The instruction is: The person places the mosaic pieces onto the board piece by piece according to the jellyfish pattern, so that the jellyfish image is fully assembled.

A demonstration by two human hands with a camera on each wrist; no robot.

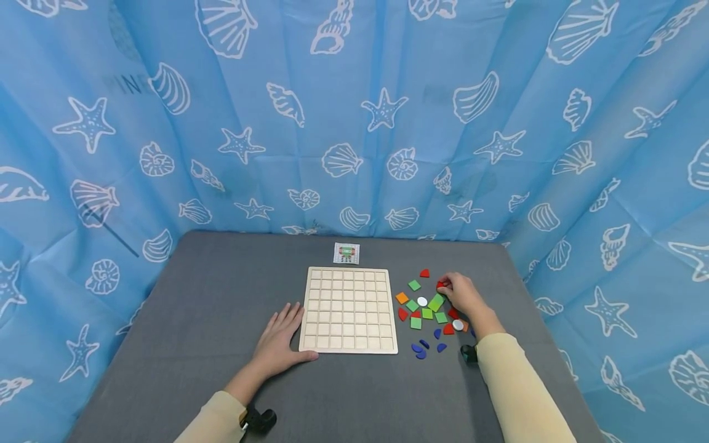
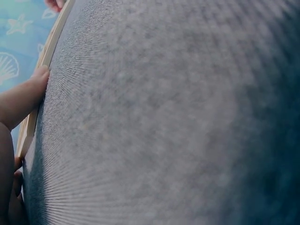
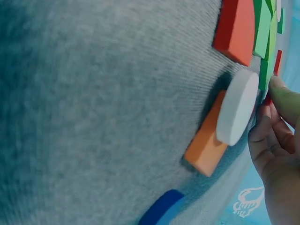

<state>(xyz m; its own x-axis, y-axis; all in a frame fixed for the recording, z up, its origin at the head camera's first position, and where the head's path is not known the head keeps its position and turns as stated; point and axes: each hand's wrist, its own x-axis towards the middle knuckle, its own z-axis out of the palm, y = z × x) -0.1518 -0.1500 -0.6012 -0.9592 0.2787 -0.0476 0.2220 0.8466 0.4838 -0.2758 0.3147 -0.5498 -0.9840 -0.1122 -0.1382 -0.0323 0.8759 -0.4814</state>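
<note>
A pale wooden grid board (image 1: pixel 349 310) lies flat on the grey table, its squares bare. My left hand (image 1: pixel 279 342) rests at the board's left side and lower left corner, fingers spread and the thumb along the near edge; in the left wrist view the thumb (image 2: pixel 30 93) touches the board's rim. To the right of the board, my right hand (image 1: pixel 464 295) pinches a small red block (image 1: pixel 440 285) between thumb and fingers, most of it hidden. Around that hand lie loose flat blocks: a bright green one (image 1: pixel 436 302), a white disc (image 3: pixel 238 108) leaning on an orange block (image 3: pixel 206 150), and several red ones.
Several blue half-round blocks (image 1: pixel 421 354) lie nearest the front of the pile. A small printed picture card (image 1: pixel 346 253) sits behind the board. A blue curtain (image 1: pixel 310 123) with shell patterns hangs at the table's back and sides.
</note>
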